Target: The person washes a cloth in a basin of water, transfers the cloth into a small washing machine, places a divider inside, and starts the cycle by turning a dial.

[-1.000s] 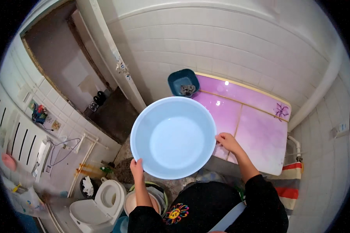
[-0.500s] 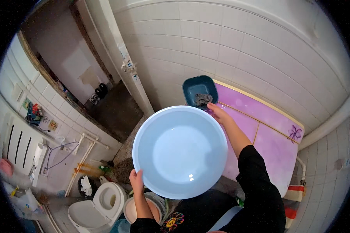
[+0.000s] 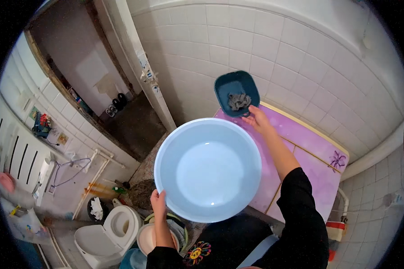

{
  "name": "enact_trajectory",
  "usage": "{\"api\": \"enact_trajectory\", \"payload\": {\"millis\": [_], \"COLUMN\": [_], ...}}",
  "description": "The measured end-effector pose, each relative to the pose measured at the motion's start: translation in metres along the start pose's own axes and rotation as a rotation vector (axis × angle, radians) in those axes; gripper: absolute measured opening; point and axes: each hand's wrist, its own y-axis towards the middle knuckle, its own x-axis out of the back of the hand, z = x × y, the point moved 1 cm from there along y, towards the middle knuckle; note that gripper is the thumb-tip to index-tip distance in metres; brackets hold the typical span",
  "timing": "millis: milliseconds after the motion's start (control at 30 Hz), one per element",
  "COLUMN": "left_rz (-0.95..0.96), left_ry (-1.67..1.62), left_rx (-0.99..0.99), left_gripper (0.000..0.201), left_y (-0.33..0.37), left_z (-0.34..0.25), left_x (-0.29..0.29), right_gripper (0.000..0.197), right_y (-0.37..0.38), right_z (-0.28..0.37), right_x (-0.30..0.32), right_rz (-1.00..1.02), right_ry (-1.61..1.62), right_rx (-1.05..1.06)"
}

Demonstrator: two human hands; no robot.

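Note:
My left hand [image 3: 158, 202] grips the lower-left rim of a large round light blue basin [image 3: 206, 172], thumb over the edge. No object shows inside this basin, which is held out in front of my body. Past its upper-right rim, my right hand [image 3: 259, 120] is closed on the near edge of a small dark teal square basin [image 3: 236, 84]. A crumpled grey cloth [image 3: 239, 101] lies in the teal basin, close to my fingers. The teal basin is tilted toward me, above the far left end of a purple panelled surface [image 3: 300, 179].
White tiled wall [image 3: 238, 36] rises behind the purple surface. To the left are a doorway [image 3: 134, 121], an open toilet [image 3: 121, 224], a black bin [image 3: 97, 210] with white paper, and a purple hanger [image 3: 72, 169]. Below my left forearm sits a pinkish bowl [image 3: 144, 240].
My right hand has closed on the teal basin's edge and raised it, tipping its inside toward me. The light blue basin stays in my left hand, almost in the same place.

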Motion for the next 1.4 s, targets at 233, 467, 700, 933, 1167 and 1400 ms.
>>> {"api": "enact_trajectory", "payload": {"millis": [233, 467, 700, 933, 1167, 1400], "left_rz": [0.118, 0.157, -0.006, -0.334, -0.645, -0.887], "left_ry": [0.073, 0.037, -0.221, -0.45, -0.4, -0.506], "left_rx": [-0.039, -0.112, -0.358, -0.383, -0.067, 0.32], "left_gripper": [0.019, 0.038, 0.053, 0.045, 0.022, 0.017], "left_y": [-0.007, -0.042, -0.109, -0.168, -0.209, -0.242], "left_z": [0.014, 0.007, -0.003, 0.029, 0.115, 0.213], "left_x": [-0.073, -0.118, -0.062, 0.062, 0.203, 0.305], "right_gripper": [0.05, 0.062, 0.066, 0.066, 0.065, 0.061], "right_y": [-0.081, -0.141, -0.199, -0.251, -0.291, -0.36], "right_z": [0.049, 0.036, -0.034, -0.167, -0.374, -0.51], "right_x": [-0.029, -0.078, -0.156, -0.226, -0.263, -0.294], "right_rz": [0.126, 0.333, 0.537, 0.878, 1.115, 1.061], "right_ry": [-0.105, -0.254, -0.676, -1.035, -1.281, -1.291], "right_rx": [0.12, 0.007, -0.009, -0.013, -0.188, -0.702]}}
